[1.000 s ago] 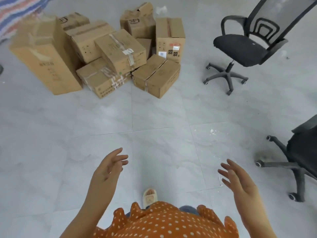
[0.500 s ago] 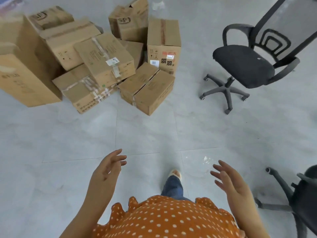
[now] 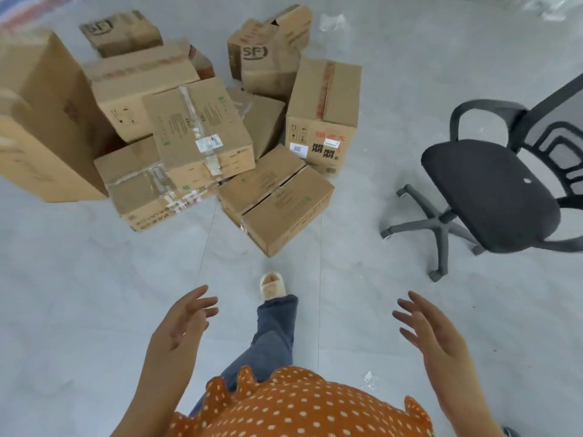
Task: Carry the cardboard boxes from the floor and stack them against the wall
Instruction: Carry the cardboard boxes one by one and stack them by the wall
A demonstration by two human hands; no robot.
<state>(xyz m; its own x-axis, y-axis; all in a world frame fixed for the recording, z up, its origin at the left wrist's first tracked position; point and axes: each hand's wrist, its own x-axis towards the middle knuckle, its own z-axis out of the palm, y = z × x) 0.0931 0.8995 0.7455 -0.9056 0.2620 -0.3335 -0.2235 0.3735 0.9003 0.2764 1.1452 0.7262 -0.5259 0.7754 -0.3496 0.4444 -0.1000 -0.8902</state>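
Observation:
Several brown cardboard boxes lie in a loose pile on the grey tiled floor ahead. The nearest is a flat box with its corner toward my foot. An upright box with red tape stands at the pile's right. A taped box with a white label rests tilted on another box. A big tall box stands at the left. My left hand and my right hand are held out in front of me, palms facing each other, fingers spread, holding nothing and well short of the boxes.
A black mesh office chair on castors stands right of the pile. My foot in a pale slipper is stepped forward toward the flat box. Open floor lies between me and the boxes. A crumpled bit of plastic lies behind the pile.
I have walked closer: the boxes and the chair have grown and slid toward me. A second chair at the right has left view. Both hands stay open and empty.

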